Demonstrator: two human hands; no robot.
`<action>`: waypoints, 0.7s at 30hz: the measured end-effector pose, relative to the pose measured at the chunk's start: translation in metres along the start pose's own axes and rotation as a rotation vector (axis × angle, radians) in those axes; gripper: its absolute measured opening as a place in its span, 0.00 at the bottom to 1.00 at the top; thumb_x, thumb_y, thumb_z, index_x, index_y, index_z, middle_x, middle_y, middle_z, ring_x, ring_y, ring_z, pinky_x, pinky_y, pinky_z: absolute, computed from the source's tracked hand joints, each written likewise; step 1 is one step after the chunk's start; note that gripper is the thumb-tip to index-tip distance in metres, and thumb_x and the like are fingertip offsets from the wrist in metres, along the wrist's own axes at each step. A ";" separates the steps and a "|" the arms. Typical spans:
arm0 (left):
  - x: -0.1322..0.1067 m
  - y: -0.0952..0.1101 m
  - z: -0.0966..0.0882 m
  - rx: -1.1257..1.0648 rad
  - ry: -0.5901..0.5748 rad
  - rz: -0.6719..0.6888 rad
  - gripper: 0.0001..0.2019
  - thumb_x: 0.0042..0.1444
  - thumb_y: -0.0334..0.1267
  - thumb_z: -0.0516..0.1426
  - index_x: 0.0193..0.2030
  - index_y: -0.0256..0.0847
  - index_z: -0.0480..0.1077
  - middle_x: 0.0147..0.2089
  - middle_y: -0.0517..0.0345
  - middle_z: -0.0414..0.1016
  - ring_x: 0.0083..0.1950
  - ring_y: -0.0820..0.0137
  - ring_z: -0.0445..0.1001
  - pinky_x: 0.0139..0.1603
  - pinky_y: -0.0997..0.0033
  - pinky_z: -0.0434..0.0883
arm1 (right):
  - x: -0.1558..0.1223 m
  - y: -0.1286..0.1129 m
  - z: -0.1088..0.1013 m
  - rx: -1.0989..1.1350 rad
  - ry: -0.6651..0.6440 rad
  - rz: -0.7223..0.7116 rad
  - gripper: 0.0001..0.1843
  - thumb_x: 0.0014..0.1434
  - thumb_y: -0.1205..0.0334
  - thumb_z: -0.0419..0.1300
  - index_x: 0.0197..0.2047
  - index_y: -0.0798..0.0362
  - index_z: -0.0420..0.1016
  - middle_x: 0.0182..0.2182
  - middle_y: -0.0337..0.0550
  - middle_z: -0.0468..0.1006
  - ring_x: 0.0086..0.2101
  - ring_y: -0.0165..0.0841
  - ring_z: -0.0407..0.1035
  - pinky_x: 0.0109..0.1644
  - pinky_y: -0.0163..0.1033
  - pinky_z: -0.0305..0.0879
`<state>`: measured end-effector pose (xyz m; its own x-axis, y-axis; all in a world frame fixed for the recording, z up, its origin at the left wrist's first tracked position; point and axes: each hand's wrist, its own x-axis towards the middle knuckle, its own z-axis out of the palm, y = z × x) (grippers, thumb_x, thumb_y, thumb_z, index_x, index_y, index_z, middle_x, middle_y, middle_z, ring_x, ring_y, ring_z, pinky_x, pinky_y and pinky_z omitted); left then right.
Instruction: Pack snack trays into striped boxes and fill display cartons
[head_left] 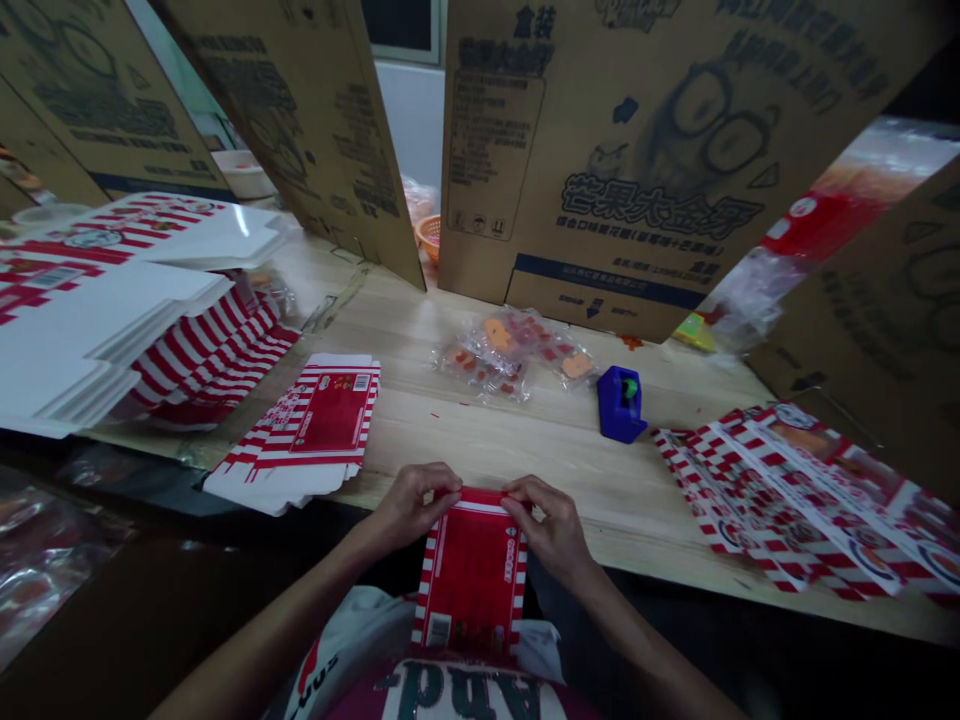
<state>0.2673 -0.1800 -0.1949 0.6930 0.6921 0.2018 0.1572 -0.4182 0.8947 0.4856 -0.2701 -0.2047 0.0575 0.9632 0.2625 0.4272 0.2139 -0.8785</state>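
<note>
A red carton with red-and-white striped sides lies against my body, its top edge at the front of the table. My left hand pinches the upper left corner between thumb and fingers. At the upper right corner my right hand grips the same edge in a pinch. White panels and a barcode show on the carton. Left of my hands rests a stack of flat striped cartons. Beyond my hands lie clear bags of orange and red pieces.
A blue tape dispenser stands right of the bags. Overlapping striped cartons cover the right of the table. Larger white-and-red flat cartons pile up at left. Tall brown cardboard boxes wall off the back. An orange basket shows between them.
</note>
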 end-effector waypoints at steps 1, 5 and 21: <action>0.000 -0.002 0.006 -0.026 0.043 -0.013 0.08 0.59 0.36 0.56 0.33 0.38 0.75 0.33 0.52 0.75 0.36 0.68 0.73 0.39 0.70 0.67 | -0.001 0.002 0.001 0.028 0.025 0.029 0.08 0.60 0.62 0.60 0.29 0.51 0.74 0.32 0.44 0.77 0.35 0.35 0.71 0.40 0.39 0.65; -0.001 -0.009 0.029 -0.234 0.191 -0.123 0.09 0.59 0.39 0.57 0.32 0.38 0.75 0.32 0.56 0.69 0.35 0.69 0.69 0.36 0.72 0.65 | -0.004 0.009 0.010 0.133 0.156 0.134 0.11 0.58 0.60 0.61 0.25 0.51 0.72 0.30 0.42 0.76 0.33 0.34 0.71 0.38 0.38 0.65; 0.001 -0.021 0.047 -0.501 0.307 -0.483 0.14 0.44 0.46 0.67 0.31 0.39 0.73 0.37 0.56 0.76 0.36 0.66 0.73 0.34 0.72 0.71 | 0.060 0.135 -0.167 -0.245 0.855 0.408 0.16 0.46 0.51 0.61 0.31 0.56 0.75 0.31 0.49 0.77 0.35 0.39 0.69 0.40 0.42 0.65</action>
<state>0.2978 -0.1977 -0.2324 0.3901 0.8936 -0.2220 0.0047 0.2391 0.9710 0.6973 -0.2107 -0.2412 0.8357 0.4926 0.2426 0.3994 -0.2421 -0.8843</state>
